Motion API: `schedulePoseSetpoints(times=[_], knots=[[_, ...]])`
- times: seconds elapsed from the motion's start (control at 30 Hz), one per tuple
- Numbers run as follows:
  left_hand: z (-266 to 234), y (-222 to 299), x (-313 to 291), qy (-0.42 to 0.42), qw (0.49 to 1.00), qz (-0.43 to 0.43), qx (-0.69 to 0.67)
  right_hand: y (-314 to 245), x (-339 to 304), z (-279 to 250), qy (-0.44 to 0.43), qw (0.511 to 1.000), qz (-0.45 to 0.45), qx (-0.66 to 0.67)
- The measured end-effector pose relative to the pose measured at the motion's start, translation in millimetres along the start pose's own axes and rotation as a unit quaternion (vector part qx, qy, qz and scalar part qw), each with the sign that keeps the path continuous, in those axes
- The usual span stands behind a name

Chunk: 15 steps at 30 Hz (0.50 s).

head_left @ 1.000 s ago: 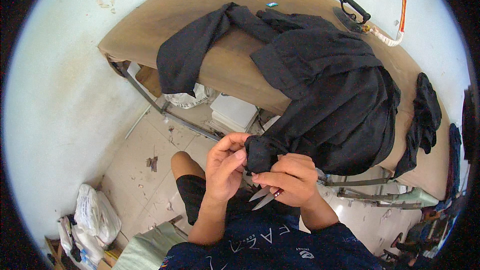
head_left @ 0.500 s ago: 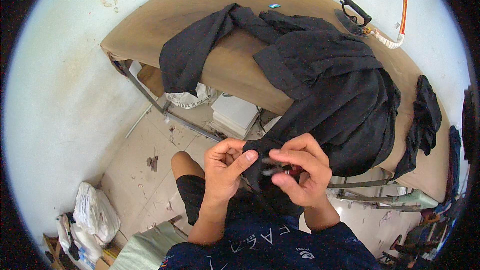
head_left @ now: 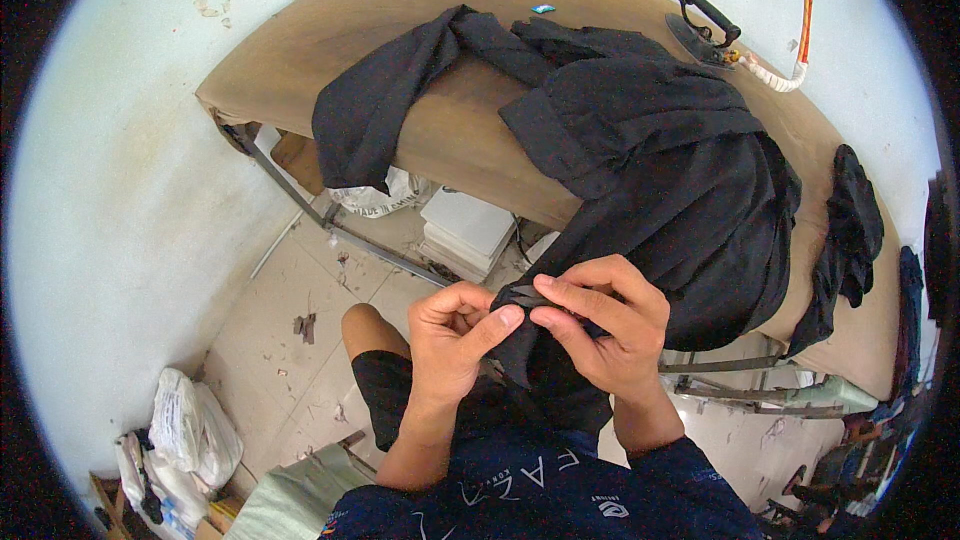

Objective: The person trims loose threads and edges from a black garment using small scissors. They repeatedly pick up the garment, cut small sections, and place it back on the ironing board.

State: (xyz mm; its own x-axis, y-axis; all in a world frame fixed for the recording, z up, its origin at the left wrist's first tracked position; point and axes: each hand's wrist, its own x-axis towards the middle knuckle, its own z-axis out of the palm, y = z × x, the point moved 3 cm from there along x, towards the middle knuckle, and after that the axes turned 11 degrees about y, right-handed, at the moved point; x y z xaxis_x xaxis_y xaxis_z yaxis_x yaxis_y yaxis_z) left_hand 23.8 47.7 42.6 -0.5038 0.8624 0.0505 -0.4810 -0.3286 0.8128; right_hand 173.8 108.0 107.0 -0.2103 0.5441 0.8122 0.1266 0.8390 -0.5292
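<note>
A long black garment (head_left: pixel 690 230) drapes from the padded table down toward my lap. My left hand (head_left: pixel 445 340) is closed, its thumb and fingers pinching an edge of that black cloth. Close against it, my right hand (head_left: pixel 615 330) holds small thread snips, whose metal blades (head_left: pixel 523 295) lie at the pinched edge between the two hands. The handle of the snips is hidden by the right fingers. Whether the blades touch a thread is too small to tell.
A brown padded ironing table (head_left: pixel 330 30) curves ahead, carrying an iron (head_left: pixel 708 25) with a hanging cord and a small blue packet (head_left: pixel 543 9). Another dark cloth (head_left: pixel 852 230) lies at right. Beneath stands a white stack (head_left: pixel 468 225). Plastic bags (head_left: pixel 195 430) sit lower left.
My right hand has moved slightly up and left, bringing the snips to the cloth edge. Its fingers have drawn closer together. The left hand keeps its pinch.
</note>
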Motion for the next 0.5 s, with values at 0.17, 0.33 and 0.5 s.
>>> schedulePoseSetpoints(times=[0.17, 0.33, 0.5], knots=[[0.6, 0.9, -0.1, -0.004, 1.0, -0.007, 0.007, 2.4, -0.5, 1.6, 0.001, 1.0, -0.019, -0.003], [-0.5, 0.9, 0.6, -0.002, 1.0, -0.017, 0.008, 3.1, 0.4, 2.0, 0.013, 1.0, -0.013, 0.003], [-2.2, -0.2, 1.1, 0.001, 1.0, -0.023, 0.005, 4.3, 0.8, 3.8, 0.003, 1.0, -0.003, 0.014]])
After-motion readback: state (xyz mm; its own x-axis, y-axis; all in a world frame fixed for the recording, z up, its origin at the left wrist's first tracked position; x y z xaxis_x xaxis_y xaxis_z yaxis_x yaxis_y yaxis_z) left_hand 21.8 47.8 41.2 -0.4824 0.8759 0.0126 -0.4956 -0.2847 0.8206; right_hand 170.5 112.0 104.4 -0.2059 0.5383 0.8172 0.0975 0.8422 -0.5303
